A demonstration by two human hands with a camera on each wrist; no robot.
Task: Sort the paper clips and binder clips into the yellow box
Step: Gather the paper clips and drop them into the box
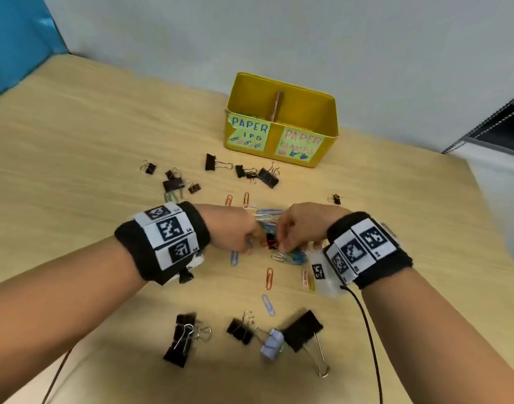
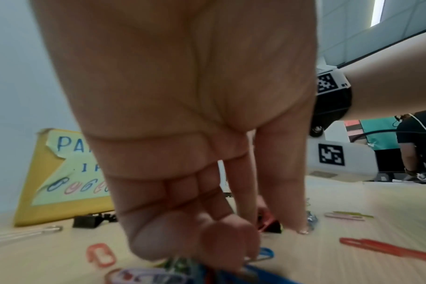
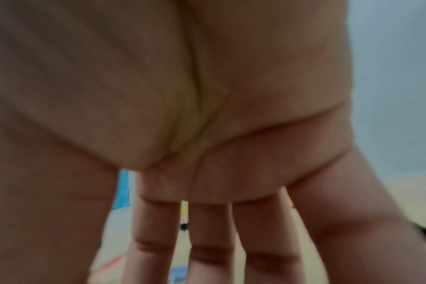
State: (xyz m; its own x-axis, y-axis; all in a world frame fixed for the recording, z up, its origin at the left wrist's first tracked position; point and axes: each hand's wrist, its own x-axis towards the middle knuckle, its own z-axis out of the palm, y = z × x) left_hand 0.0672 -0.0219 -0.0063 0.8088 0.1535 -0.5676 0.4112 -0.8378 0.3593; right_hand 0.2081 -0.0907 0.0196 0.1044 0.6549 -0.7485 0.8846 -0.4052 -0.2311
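Note:
The yellow box (image 1: 282, 83) stands at the back, split by a divider, with a "paper clips" label on the left and a "paper clamps" label on the right. Both hands meet over a pile of coloured paper clips (image 1: 269, 217) mid-table. My left hand (image 1: 254, 237) grips a bunch of paper clips (image 2: 182, 267) in its curled fingers, while thumb and forefinger point down at a small black binder clip (image 1: 270, 241) (image 2: 271, 226) with red handles. My right hand (image 1: 283, 239) reaches down beside that clip with straight, spread fingers (image 3: 158, 240); its fingertips are hidden.
Black binder clips (image 1: 267, 176) lie scattered in front of the box and to the left (image 1: 172, 183). Larger black ones (image 1: 302, 329) and a pale blue one (image 1: 272, 344) lie near the front edge. Loose paper clips (image 1: 269, 278) lie between. A cable (image 1: 366, 325) trails from the right wrist.

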